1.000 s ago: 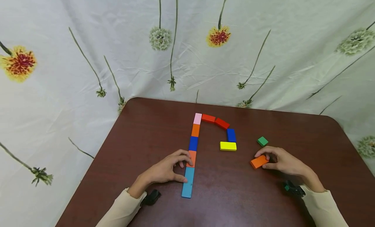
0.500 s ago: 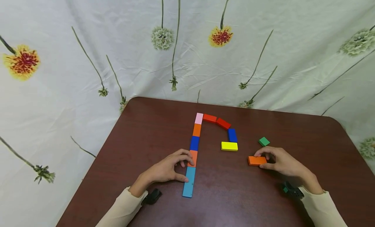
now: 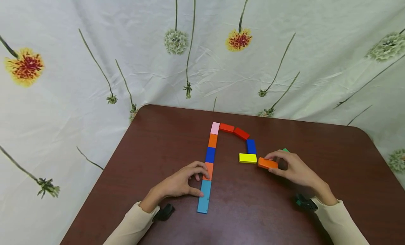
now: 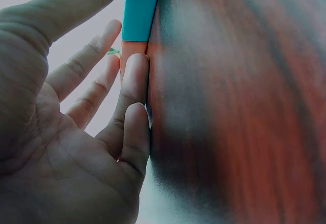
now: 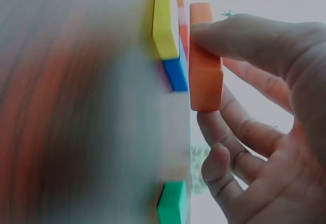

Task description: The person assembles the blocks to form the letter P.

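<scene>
My right hand [image 3: 294, 169] pinches an orange block [image 3: 267, 163] between thumb and fingers, close to the right end of a yellow block [image 3: 248, 158]. In the right wrist view that orange block [image 5: 206, 81] is off the table. A dark blue block [image 3: 251, 146] adjoins the yellow one at its back right. My left hand [image 3: 181, 180] rests with relaxed fingers by the straight row: the thumb touches a long light-blue block [image 3: 204, 201], and fingertips lie on a light-orange block [image 3: 209, 166]. Part of a green block [image 3: 286, 150] shows behind my right hand, which hides the rest.
Farther up the row lie a blue block [image 3: 210, 155], an orange block [image 3: 212, 140] and a pink block [image 3: 215, 128]. Two red blocks [image 3: 241, 133] curve from the pink one toward the dark blue one. A flowered cloth [image 3: 202, 62] hangs behind the brown table [image 3: 164, 139].
My right hand has turned the orange block, then carried it left and away from me, up beside the yellow block. It now covers most of the green block. My left hand stays in place.
</scene>
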{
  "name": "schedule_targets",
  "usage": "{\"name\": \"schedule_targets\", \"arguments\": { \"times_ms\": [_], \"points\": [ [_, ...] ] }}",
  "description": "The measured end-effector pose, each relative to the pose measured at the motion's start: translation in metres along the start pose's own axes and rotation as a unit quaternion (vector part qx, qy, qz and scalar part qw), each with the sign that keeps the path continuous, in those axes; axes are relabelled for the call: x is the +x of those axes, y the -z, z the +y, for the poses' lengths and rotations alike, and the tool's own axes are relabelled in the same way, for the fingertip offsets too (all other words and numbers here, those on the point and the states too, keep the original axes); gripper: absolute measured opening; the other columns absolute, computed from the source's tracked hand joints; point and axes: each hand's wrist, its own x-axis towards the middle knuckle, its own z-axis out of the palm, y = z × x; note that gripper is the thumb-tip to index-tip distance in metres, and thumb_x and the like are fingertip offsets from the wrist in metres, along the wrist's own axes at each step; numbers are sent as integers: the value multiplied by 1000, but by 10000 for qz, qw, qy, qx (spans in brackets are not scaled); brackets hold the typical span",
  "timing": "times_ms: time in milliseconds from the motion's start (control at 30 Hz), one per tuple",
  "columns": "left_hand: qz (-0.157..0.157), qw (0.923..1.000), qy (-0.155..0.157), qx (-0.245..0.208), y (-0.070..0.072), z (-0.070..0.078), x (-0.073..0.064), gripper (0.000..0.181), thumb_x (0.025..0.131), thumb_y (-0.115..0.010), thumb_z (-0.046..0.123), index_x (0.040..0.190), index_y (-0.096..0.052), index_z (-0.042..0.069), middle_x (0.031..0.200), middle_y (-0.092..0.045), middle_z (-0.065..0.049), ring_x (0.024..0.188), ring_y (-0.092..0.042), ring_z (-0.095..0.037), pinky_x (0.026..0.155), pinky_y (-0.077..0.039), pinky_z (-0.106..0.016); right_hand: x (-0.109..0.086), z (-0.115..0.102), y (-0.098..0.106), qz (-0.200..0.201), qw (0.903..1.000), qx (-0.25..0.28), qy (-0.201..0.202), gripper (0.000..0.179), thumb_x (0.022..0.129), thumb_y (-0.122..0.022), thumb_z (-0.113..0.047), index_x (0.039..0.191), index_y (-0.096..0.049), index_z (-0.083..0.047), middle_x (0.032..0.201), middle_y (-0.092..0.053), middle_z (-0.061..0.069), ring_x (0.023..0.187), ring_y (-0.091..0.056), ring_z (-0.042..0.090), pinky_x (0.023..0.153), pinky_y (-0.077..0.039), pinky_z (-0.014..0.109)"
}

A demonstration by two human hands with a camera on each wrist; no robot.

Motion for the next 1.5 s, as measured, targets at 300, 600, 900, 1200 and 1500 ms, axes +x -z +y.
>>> {"name": "schedule_targets", "arguments": {
  "times_ms": [300,600,900,1200,1500],
  "points": [
    [12,10000,-33,47,2,-1,0,42,81,-85,28,118,-65,19,131,-48,3,99,-53,-16,87,-46,-27,32,-18,-15,-8,9997,240,63,34,86,-81,-16,116,-67,-16,107,-67,-7,88,-57,7,75,-52,29],
    [-40,10000,-78,36,1,0,1,43,81,-85,26,118,-65,18,133,-48,4,99,-53,-16,88,-46,-27,59,-37,-33,35,9995,159,259,35,86,-81,-17,117,-66,-15,107,-67,-3,83,-57,12,67,-50,30],
    [-54,10000,-18,34,1,0,0,43,81,-85,26,118,-65,20,133,-47,6,100,-52,-16,89,-45,-26,82,-51,-53,-102,9998,-155,109,35,89,-78,-23,120,-66,-11,114,-68,2,89,-58,13,79,-52,33],
    [-21,10000,6,42,0,0,0,43,80,-86,27,118,-65,22,132,-48,7,99,-53,-16,88,-46,-26,89,-51,-65,-124,9992,-372,45,33,91,-76,-24,120,-67,-11,114,-67,3,95,-60,18,84,-52,38],
    [-31,10000,10,64,0,-1,0,43,81,-86,27,118,-65,22,132,-47,7,99,-53,-15,88,-46,-26,92,-49,-73,-21,9986,-522,61,31,91,-76,-25,118,-68,-12,112,-67,4,99,-62,21,86,-53,40]
  ]
}}
